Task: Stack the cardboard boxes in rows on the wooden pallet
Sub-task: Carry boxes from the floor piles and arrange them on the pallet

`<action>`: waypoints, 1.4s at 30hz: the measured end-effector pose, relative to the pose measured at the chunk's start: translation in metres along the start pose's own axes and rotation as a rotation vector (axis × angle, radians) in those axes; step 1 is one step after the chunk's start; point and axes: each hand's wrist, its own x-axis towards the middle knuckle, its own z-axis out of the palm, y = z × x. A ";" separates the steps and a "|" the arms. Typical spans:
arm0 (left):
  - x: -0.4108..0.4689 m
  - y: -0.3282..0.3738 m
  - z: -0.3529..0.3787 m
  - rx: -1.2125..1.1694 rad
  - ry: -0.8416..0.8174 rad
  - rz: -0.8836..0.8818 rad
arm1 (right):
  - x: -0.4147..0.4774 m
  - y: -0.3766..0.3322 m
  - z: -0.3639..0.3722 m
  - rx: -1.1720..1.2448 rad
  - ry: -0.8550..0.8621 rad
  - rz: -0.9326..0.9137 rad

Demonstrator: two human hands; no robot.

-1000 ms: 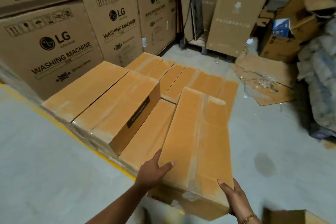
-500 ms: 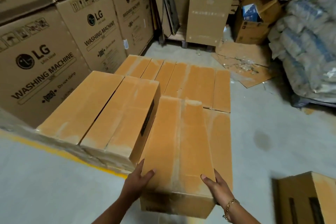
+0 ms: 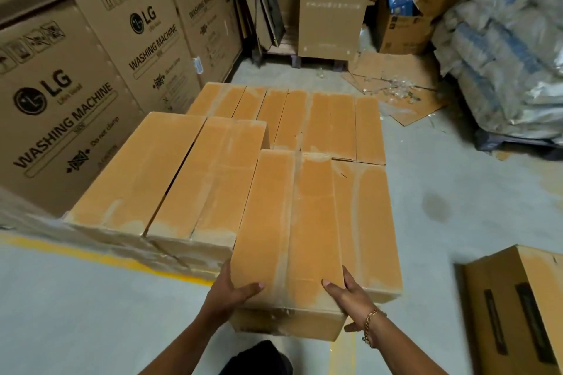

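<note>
One view only: head-mounted wide-angle, straight edges bow near the borders. Faces forward and down. Nearest the lens, bottom centre: left hand (image 3: 231, 289), right hand (image 3: 350, 295) and the near end of the long box (image 3: 289, 231). Mid-frame, a bit farther: stacked boxes (image 3: 320, 119). Farthest: washing machine cartons (image 3: 61, 94) upper left, wrapped sacks (image 3: 502, 39) upper right. Lower left and right: floor (image 3: 76, 313).

Three big cartons (image 3: 61, 106) at left: "LG" logo, "WASHING MACHINE", "Do not clamp" plus handling symbols. Other print too small to read.
</note>
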 end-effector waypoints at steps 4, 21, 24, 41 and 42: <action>-0.008 0.003 -0.007 0.177 -0.095 0.163 | -0.009 0.001 0.003 0.019 -0.095 -0.072; 0.083 -0.006 -0.042 1.227 -0.025 0.424 | 0.061 -0.005 0.025 -0.028 0.035 -0.224; 0.100 0.004 -0.046 1.290 -0.061 0.392 | 0.076 -0.011 0.025 -0.055 0.074 -0.202; 0.170 -0.003 -0.080 1.223 -0.226 0.374 | 0.123 -0.037 0.032 -0.215 0.253 -0.010; 0.172 -0.003 -0.081 1.232 -0.224 0.386 | 0.124 -0.040 0.032 -0.230 0.259 -0.007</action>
